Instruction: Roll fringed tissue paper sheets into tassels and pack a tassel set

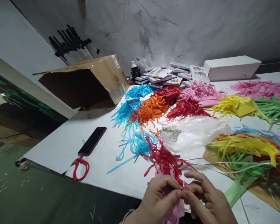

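A pink tissue-paper tassel (176,213) hangs at the table's front edge, and my left hand (157,197) is closed around its upper part. Thumb and fingers of my right hand (206,199) pinch at the top of the same tassel, against the left fingertips. A thin white string (214,162) runs from the right across the table to my fingers; which fingers hold it is hidden. Just beyond my hands lies a red tassel (168,157), with light blue strips (142,144) behind it.
Orange fringe (154,109), yellow fringe (235,105) and a mixed tassel bundle (249,147) spread over the white table (60,146). A plastic bag (198,132) lies mid-table. Left are a phone (92,141) and a cardboard box (107,77); printed packs (161,73) and a white box (232,68) stand behind.
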A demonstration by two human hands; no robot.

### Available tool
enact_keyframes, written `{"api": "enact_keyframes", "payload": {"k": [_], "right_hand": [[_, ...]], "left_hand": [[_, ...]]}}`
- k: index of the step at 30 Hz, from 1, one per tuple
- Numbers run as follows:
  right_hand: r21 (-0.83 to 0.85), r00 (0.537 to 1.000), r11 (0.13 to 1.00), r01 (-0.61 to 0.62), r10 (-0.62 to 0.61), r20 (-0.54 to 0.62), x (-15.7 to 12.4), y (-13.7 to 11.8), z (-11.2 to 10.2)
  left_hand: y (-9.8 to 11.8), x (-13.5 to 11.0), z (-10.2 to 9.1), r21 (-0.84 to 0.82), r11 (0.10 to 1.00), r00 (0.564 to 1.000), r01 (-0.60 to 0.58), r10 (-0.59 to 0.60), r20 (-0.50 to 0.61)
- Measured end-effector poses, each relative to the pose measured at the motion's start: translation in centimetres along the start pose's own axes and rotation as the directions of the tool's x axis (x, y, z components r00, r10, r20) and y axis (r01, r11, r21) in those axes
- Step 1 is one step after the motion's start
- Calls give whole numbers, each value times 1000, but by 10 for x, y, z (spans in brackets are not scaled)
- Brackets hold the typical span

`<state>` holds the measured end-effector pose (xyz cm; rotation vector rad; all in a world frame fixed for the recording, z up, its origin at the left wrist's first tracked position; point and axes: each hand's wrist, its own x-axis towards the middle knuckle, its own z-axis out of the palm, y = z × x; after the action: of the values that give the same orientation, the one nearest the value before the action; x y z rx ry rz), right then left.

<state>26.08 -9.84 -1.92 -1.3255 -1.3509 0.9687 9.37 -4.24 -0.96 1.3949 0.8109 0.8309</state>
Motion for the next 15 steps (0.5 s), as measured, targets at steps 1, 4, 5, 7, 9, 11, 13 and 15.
{"api": "enact_keyframes", "payload": {"k": [1, 4, 5, 7, 9, 11, 13, 15], "right_hand": [[1, 998, 1000, 19, -19, 61, 2, 2, -3], [-88, 979, 981, 174, -162, 125, 5, 4, -8], [-123, 973, 969, 216, -202, 116, 6, 4, -8], [-178, 959, 943, 279, -265, 102, 6, 2, -6], [-237, 945, 915, 328, -313, 98, 6, -1, -5], [-332, 925, 863, 380, -363, 114, 7, -3, -9], [-449, 911, 795, 407, -391, 133, 8, -2, -24], [-562, 905, 730, 389, -417, 84, 8, 4, -52]], "left_hand": [[0, 0, -1, 10, 1000, 1000, -9, 9, -3], [-1, 1, -2, 27, 998, 998, -56, 57, -13], [-1, 2, -2, 31, 996, 997, -80, 80, -15], [-2, 2, -2, 49, 990, 991, -130, 130, -10], [-2, 3, -1, 79, 982, 985, -171, 171, 0], [-2, 3, -4, 81, 979, 982, -185, 188, -30], [0, 5, -13, 24, 982, 973, -186, 188, -134], [3, 6, -27, -36, 978, 943, -204, 186, -275]]}}
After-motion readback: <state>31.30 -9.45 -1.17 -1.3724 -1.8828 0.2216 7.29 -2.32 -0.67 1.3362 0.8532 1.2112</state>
